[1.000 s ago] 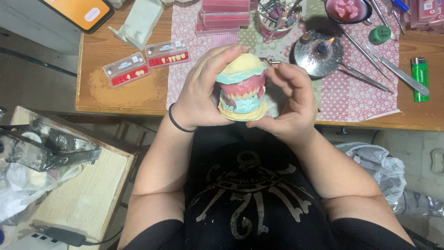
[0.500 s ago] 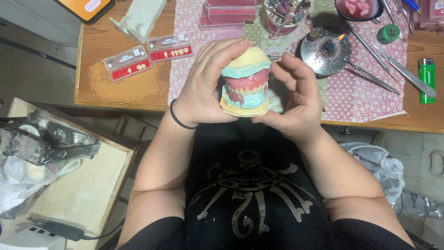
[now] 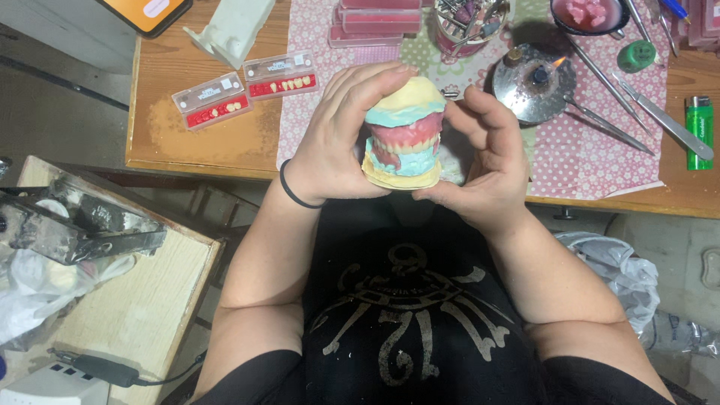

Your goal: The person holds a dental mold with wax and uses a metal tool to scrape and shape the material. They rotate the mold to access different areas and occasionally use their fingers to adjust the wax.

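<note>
Denture model [image 3: 403,133], yellow and blue plaster halves with pink wax gums and teeth between, held upright in the air above the near edge of the table [image 3: 225,142], in front of the chest. Left hand [image 3: 341,139] wraps its left side, fingers curled over the top, thumb low at the base; clamped on it. Black band on that wrist. Right hand [image 3: 487,161] cups the right side and base, fingers bent near the top half, thumb under the bottom edge; also closed on the model.

Versus the earlier frames: same two-hand grip, model about the same tilt, hands sit a bit higher in view and closer to the table; nothing on the table moved.

Around it: pink dotted cloth [image 3: 592,150] under the hands' far side. Metal burner [image 3: 536,86] with a small flame just beyond the right hand, thin metal tools [image 3: 600,75] lying beside it. Green lighter [image 3: 699,127] near the right table edge. Two tooth cards [image 3: 247,88] left of the hands on bare wood. Pink wax sheets [image 3: 379,19] stacked at the far edge.
</note>
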